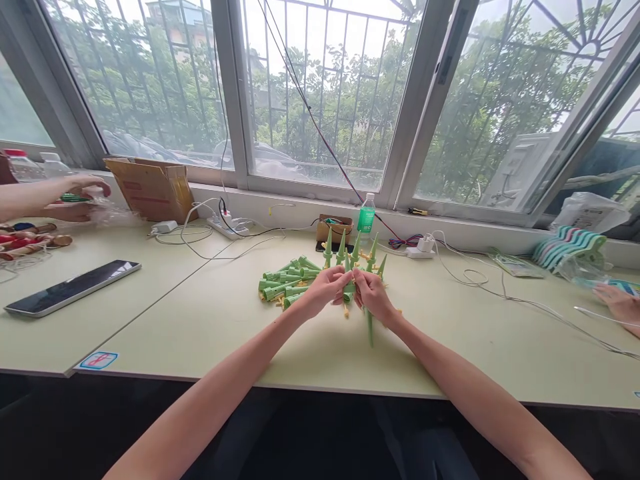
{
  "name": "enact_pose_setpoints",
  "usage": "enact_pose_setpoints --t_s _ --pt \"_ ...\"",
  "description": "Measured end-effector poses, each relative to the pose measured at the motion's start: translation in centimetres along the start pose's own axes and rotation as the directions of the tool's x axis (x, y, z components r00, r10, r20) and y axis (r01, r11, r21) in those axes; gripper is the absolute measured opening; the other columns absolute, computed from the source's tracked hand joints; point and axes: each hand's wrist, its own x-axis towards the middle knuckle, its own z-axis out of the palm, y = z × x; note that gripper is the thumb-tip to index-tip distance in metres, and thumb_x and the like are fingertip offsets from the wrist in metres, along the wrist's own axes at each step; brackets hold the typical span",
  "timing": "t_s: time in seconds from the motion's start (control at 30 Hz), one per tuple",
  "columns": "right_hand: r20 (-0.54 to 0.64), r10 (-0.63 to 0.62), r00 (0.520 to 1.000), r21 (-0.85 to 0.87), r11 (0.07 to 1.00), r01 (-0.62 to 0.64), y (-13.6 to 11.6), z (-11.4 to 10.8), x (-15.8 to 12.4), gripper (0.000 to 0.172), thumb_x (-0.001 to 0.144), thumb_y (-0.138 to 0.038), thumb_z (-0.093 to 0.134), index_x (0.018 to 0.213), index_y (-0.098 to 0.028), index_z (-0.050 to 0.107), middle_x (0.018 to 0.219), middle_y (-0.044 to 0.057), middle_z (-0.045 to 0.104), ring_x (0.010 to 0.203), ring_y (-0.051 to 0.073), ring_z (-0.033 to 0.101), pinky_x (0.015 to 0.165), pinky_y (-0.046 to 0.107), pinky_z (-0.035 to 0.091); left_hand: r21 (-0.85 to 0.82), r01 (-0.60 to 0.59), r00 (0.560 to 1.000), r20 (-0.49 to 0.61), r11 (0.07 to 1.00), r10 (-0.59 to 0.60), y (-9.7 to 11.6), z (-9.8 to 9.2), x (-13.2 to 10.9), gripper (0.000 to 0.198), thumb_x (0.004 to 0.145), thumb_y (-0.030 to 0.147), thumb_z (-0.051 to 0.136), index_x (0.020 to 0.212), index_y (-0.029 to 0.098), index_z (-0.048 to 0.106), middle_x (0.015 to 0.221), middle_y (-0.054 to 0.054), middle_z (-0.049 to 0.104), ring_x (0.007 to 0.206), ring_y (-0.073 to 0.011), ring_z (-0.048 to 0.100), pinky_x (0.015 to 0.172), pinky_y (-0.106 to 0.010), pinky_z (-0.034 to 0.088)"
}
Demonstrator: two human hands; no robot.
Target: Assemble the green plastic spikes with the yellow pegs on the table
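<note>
My left hand (327,289) and my right hand (375,293) meet above the table, fingertips pinched together around a small green plastic piece (349,289). Fingers cover part of it. Below my right hand a green pointed spike (370,328) sticks out toward me; whether I hold it is unclear. To the left of my hands lies a pile of green plastic tubes (280,283) with yellow bits among them. Just behind my hands several green cone-tipped pieces (328,249) stand upright, with yellow parts at their sides.
A small cardboard box (334,230) and a green-labelled bottle (367,215) stand behind the pieces. White cables and a power strip (227,228) run along the sill. At left lie a phone (75,287) and another person's hands (75,198); at right, another hand (620,303) and striped hangers (570,249).
</note>
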Motion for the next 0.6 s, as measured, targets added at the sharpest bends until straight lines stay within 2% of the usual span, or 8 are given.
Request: enact_pose_setpoints --t_s 0.13,0.27,0.4,0.5,0.6 --pt "-0.017 -0.005 1.000 -0.027 1.000 0.005 -0.12 0.14 -0.10 0.051 0.090 -0.065 0.038 0.063 -0.022 0.037 0.039 -0.007 0.039 0.031 0.009 0.040 0.035 0.022 0.031 -0.020 0.001 0.998 -0.057 1.000 -0.002 -0.14 -0.08 0.20 0.044 0.074 0.054 0.070 0.084 0.016 0.050 0.059 0.008 0.035 0.042 -0.0017 0.030 0.041 -0.019 0.028" --pt "0.009 -0.042 0.999 -0.095 0.995 0.043 -0.55 0.18 -0.24 0.050 0.092 -0.062 0.036 0.065 -0.020 0.041 0.041 -0.005 0.043 0.033 0.009 0.041 0.038 0.022 0.032 0.010 -0.006 0.994 -0.109 1.000 0.008 -0.52 -0.35 0.40 0.043 0.074 0.054 0.069 0.087 0.017 0.051 0.062 0.007 0.041 0.043 -0.0025 0.034 0.042 -0.020 0.033" --pt "0.011 -0.049 0.999 -0.173 0.984 0.050 -0.86 0.26 -0.23 0.047 0.091 -0.058 0.041 0.063 -0.021 0.037 0.040 -0.007 0.039 0.034 0.008 0.039 0.039 0.021 0.029 0.061 -0.019 0.990 -0.136 0.998 0.027 -0.84 -0.57 0.57 0.046 0.073 0.056 0.068 0.092 0.016 0.054 0.069 0.003 0.052 0.046 -0.0038 0.040 0.045 -0.021 0.039" --pt "0.001 -0.061 0.998 -0.235 0.970 0.060 -0.85 0.37 -0.18 0.046 0.090 -0.054 0.045 0.060 -0.021 0.032 0.042 -0.008 0.034 0.037 0.007 0.034 0.041 0.021 0.026 0.062 -0.016 0.991 -0.129 0.998 0.023 -0.90 -0.67 0.63 0.047 0.072 0.056 0.069 0.088 0.014 0.057 0.072 0.001 0.054 0.050 -0.0052 0.042 0.047 -0.022 0.042" --pt "-0.002 -0.109 0.994 -0.306 0.946 0.103 -0.79 0.49 -0.21 0.045 0.089 -0.049 0.047 0.058 -0.020 0.030 0.047 -0.007 0.032 0.043 0.007 0.031 0.045 0.021 0.026 0.078 -0.012 0.997 -0.081 0.997 0.018 -0.90 -0.79 0.61 0.046 0.074 0.057 0.066 0.077 0.012 0.057 0.064 0.002 0.049 0.050 -0.0054 0.040 0.047 -0.022 0.043"
